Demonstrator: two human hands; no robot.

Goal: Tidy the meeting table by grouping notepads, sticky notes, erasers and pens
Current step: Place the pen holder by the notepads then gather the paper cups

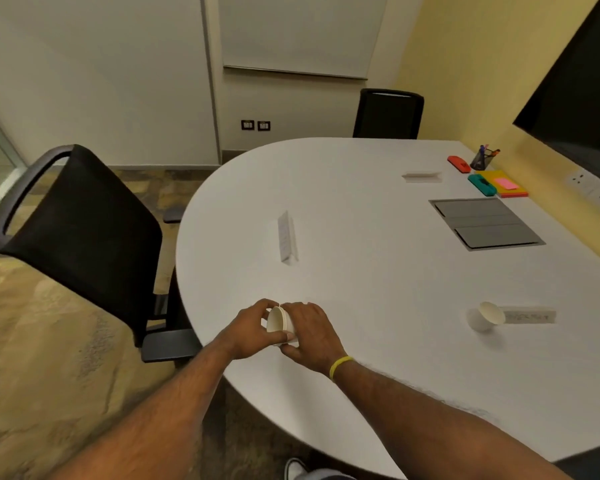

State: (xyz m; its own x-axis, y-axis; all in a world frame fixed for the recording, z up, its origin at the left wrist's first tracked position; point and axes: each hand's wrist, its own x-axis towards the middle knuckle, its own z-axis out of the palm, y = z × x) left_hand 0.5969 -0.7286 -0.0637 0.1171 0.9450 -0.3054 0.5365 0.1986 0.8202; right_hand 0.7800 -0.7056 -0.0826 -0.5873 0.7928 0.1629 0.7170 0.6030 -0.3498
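A paper cup (280, 324) is gripped on its side at the near-left edge of the table (361, 271), mouth turned left. It is clasped by both hands: left hand (248, 329) wrapped round the rim end, right hand (309, 332) closed over the base end. A yellow band (340, 367) is worn on the right wrist.

The stationery is already seen grouped at the far-right corner: pen holder (483, 159) with pens, red eraser (459, 164) just left of it, green eraser (482, 185) touching the yellow notepad (496, 176), pink sticky notes (506, 183) on top of the pad. That group lies well apart from both hands, ahead and to the right, so the right hand is the nearer one for any reach there.

A second cup (485, 317) is tipped over near the right edge, beside a name card (530, 315). Two more cards are standing: one (286, 237) mid-table, long axis running near-to-far; one (422, 176) further back, long axis left-to-right.

Judged: grouping looks mostly done; cups are what is left as clutter. The tipped cup lies to the right of the held one, on the right hand's side.
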